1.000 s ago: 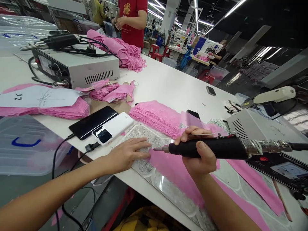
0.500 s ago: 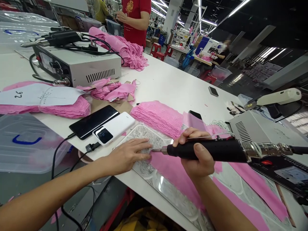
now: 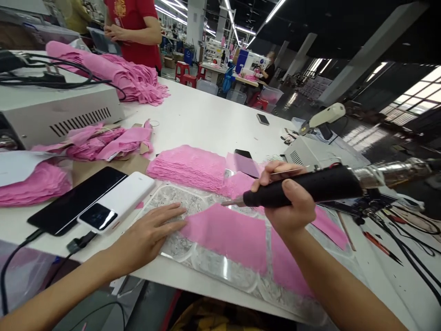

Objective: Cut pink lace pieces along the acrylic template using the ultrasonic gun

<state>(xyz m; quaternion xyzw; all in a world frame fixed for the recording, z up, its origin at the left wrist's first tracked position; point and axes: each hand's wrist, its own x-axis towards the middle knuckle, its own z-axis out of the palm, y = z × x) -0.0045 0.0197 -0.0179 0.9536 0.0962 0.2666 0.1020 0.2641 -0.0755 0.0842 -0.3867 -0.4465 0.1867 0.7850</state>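
Now the tool tip is off the cloth: the right hand (image 3: 285, 202) has lifted the black-handled hand-held cutter (image 3: 310, 188) so its metal tip hangs above the pink lace strip (image 3: 227, 234). Half a second back that tip sat right at the strip's left end, almost against the left fingertips. My read: one pass along that edge is finished, or the tool is being repositioned. The head also swung left, so the scene sits differently in view.

Right hand is wrapped fully round the cutter's grip, thumb on top, index along the upper side.

Left hand (image 3: 151, 234) is flat and open, fingers spread, gripping nothing; it presses on the clear plate (image 3: 220, 269) with fingertips touching the left end of the pink lace strip. It has stayed put there.

The strip lies flat across the plate at the near edge of the white counter (image 3: 206, 119). A stack of pink lace pieces (image 3: 189, 168) sits just behind it. Left of the hand: a white power bank (image 3: 117, 202) beside a black phone (image 3: 76, 200), cable attached.

A person in a red shirt (image 3: 134, 23) stands at the far end.

Writing: the power bank's small screen is lit, digits too small to read. No brand or label legible.
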